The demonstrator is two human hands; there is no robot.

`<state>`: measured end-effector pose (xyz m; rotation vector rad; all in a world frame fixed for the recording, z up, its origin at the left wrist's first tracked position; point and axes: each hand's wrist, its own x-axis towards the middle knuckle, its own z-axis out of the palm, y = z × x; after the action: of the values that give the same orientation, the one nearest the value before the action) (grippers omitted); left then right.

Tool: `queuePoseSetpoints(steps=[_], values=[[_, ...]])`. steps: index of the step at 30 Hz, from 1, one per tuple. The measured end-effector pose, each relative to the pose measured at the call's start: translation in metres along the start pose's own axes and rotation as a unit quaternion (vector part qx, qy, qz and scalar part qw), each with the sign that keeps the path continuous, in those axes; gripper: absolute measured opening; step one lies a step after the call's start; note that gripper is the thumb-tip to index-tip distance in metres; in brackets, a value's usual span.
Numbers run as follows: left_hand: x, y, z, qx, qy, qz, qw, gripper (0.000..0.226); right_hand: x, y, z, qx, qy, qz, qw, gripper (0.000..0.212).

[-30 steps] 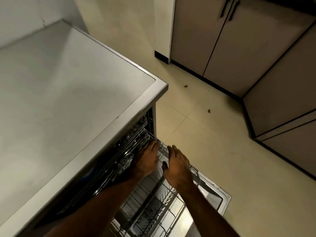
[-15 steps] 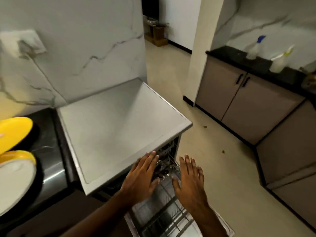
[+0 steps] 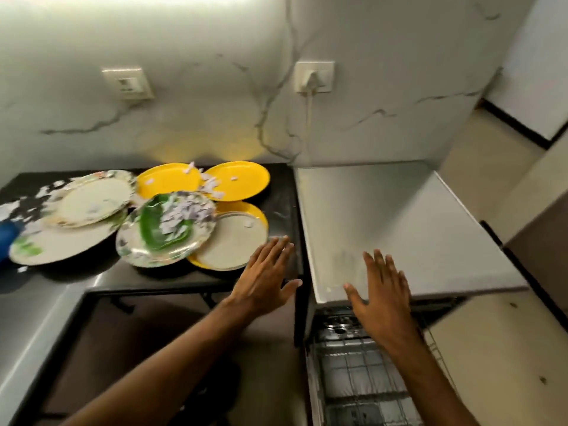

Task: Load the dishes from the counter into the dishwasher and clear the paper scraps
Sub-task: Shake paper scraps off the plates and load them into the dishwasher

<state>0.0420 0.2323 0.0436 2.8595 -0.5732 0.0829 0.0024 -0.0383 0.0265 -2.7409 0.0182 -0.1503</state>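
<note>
Black stone counter (image 3: 282, 207), left: overlapping cream floral plates (image 3: 92, 204), a green-patterned round plate (image 3: 166, 232) bearing white paper scraps (image 3: 184, 215), and yellow round plates (image 3: 239, 179). Left hand (image 3: 264, 281) spread flat, empty, just beside the nearest plate. Right hand (image 3: 381, 296) likewise spread, empty, over the grey-topped dishwasher (image 3: 399, 216). Its metal wire rack (image 3: 362, 373) stands pulled out below.

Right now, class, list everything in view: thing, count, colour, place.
Yellow plates: three, yellow, counter's back and right.
Patterned plates: at least three, white-green, counter's middle and left.
Scraps: many, pale, on plates and counter.
Counter: one, black, left.
Dishwasher: one, grey top, right of counter.
Rack: one, grey wire, pulled out below.
Sockets: two, white, wall; right one plugged.
Blue thing: one, left edge, unidentifiable.
Left hand: open, above counter's edge.
Right hand: open, above dishwasher's front.
</note>
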Motion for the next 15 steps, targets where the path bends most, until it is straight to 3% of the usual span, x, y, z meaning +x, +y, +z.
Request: queuePoseSetpoints(steps=[9,15], values=[[-0.075,-0.176,-0.050,-0.048,0.011,-0.145,0.988,0.084,0.057,-0.162,0.087,0.047,-0.041,-0.101,0.993,0.078],[-0.103,-0.254,-0.066,-0.084,-0.008,-0.224,0.971,0.082,0.079,-0.241,0.137,0.067,-0.078,-0.138,0.985,0.076]])
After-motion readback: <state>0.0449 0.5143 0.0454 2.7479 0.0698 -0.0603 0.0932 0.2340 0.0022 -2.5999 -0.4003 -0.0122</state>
